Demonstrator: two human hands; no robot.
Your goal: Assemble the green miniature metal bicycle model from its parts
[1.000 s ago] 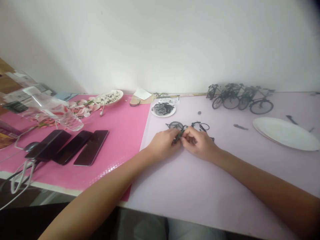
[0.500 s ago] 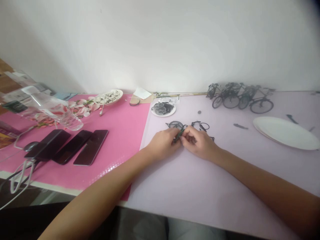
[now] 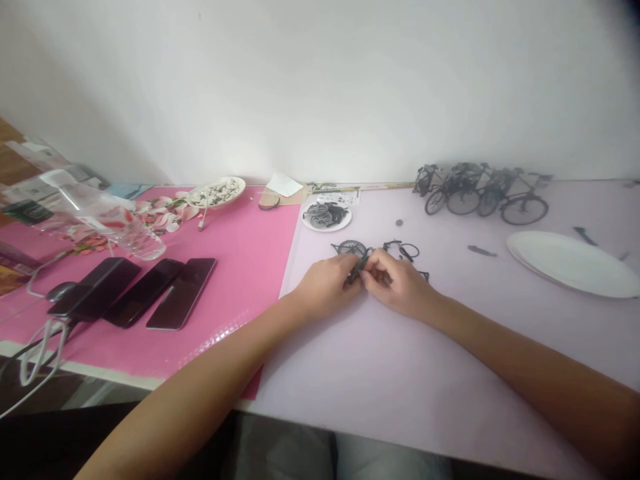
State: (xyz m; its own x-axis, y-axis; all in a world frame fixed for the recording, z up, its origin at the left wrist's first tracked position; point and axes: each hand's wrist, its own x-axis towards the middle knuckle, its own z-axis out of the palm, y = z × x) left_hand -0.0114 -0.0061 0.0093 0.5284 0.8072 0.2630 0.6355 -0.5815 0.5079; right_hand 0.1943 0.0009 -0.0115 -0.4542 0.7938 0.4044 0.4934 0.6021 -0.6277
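Pinching a small dark green part [image 3: 359, 265] between both hands: left hand [image 3: 325, 283] has thumb and fingers clamped on its left side, right hand [image 3: 400, 280] has thumb and index closed on its right side. Fingertips of the two hands meet around it, so most of the part is hidden; exact grip point of the right can't be read. Both hands low over the pale tabletop [image 3: 360, 373]. Just beyond the left fingers: spoked wheel piece [image 3: 351, 247]. Just beyond the right knuckles: black looped piece [image 3: 410, 251]. Farther out past the left hand: small plate [image 3: 327, 229] heaped with black parts [image 3: 325, 215]. Beyond the right hand: small round disc [image 3: 399, 222], then, farther off and to its right, a cluster of model bicycles [image 3: 520, 200], upright by the wall. Right of the right hand: dark flat sliver [image 3: 481, 251], then white oval plates [image 3: 570, 263], stacked. Well left of the left hand, on the pink mat [image 3: 250, 267]: three phone-like slabs [image 3: 181, 293] side by side, with a tilted clear bottle [image 3: 110, 213] behind them.
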